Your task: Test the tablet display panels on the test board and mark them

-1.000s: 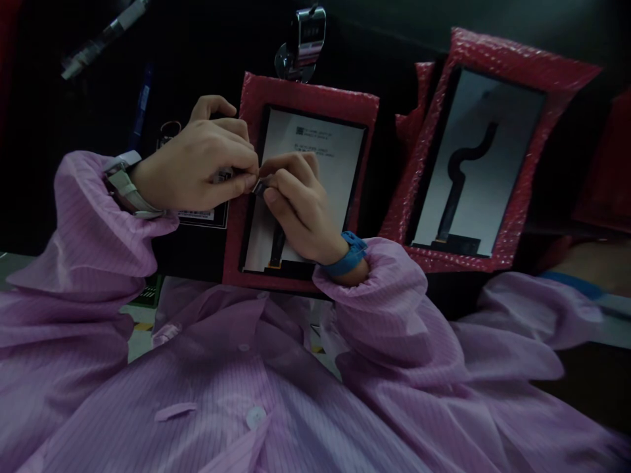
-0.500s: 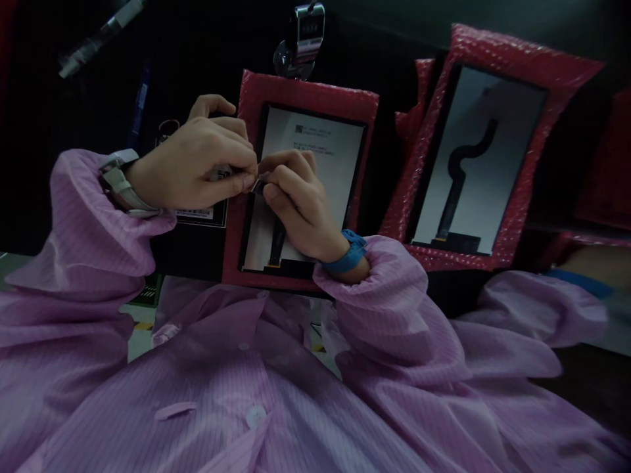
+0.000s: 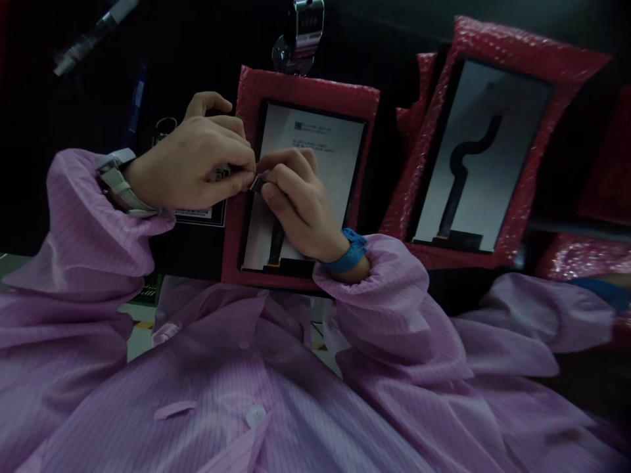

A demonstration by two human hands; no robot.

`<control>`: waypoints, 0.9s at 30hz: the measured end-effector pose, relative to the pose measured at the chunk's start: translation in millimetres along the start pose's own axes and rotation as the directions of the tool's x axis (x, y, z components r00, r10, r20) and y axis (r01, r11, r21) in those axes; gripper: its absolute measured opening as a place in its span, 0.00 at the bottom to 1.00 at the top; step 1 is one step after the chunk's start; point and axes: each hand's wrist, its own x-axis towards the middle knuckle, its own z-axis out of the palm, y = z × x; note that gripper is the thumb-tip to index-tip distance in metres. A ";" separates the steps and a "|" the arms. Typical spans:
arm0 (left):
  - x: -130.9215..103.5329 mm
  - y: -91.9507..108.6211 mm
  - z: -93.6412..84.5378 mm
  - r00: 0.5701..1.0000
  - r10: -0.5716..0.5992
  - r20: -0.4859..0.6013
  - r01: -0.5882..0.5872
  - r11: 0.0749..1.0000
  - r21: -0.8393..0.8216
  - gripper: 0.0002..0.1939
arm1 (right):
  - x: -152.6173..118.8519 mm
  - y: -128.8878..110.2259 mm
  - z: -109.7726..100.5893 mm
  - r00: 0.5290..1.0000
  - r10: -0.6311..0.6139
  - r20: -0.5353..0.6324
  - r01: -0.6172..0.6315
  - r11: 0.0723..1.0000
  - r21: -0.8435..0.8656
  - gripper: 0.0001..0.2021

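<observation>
Left hand (image 3: pixel 202 157) and right hand (image 3: pixel 298 200) curl inward left of centre, the right pinching a cable (image 3: pixel 257 184). We cannot tell the left's grip.

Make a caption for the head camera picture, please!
Left hand and right hand meet at a dark cable end above a pale panel on red wrap.

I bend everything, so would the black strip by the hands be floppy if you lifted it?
The black strip looks likely to bend easily, as it's narrow and ribbon-like. It might tear if tugged, since its lower end joins the panel. It's probably light: the right hand seems to hold its tip in just a pinch.
</observation>
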 end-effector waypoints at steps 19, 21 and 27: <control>5.6 3.2 -1.8 0.993 -0.112 0.036 0.117 0.977 -0.178 0.16 | -0.7 2.4 -0.3 1.000 -0.020 0.007 0.020 0.999 -0.042 0.19; 6.9 4.4 -1.7 0.983 -0.173 0.056 0.181 0.958 -0.222 0.13 | -0.7 3.0 -0.3 1.000 -0.019 0.015 0.019 0.999 -0.043 0.19; 12.8 12.4 -4.4 0.952 -0.290 0.103 0.306 0.920 -0.243 0.10 | -0.6 4.4 0.0 0.999 -0.045 0.008 0.045 0.997 -0.056 0.18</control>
